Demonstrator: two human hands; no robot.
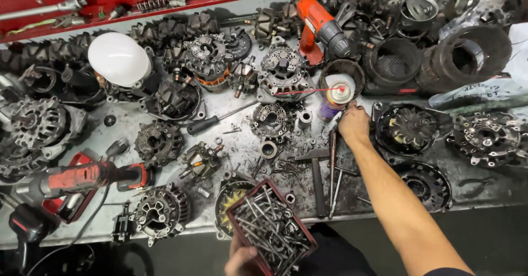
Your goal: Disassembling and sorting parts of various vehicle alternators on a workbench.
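Looking down from my head: my right hand (353, 123) is stretched across the bench (126, 123), fingers closed round the spray can (334, 101). The can stands upright just in front of a black round housing (342, 69), its thin red straw (300, 91) pointing left over an alternator (283, 72). My left hand (240, 259) grips the near corner of the red tray (271, 227), which hangs partly over the bench's front edge and is heaped with long bolts (267, 223).

I'd judge I'm at the picking-up step: can grasped, not yet lifted. The next move calls for a straight lift, since loose parts crowd close and the straw reaches far sideways.

The can is smooth, with a white cap and purple body. The bolts are thin, grey and greasy. The bench is dull metal, scuffed and strewn with black grit. The alternator looks like ribbed cast metal. A hammer (317, 172) lies near my forearm.
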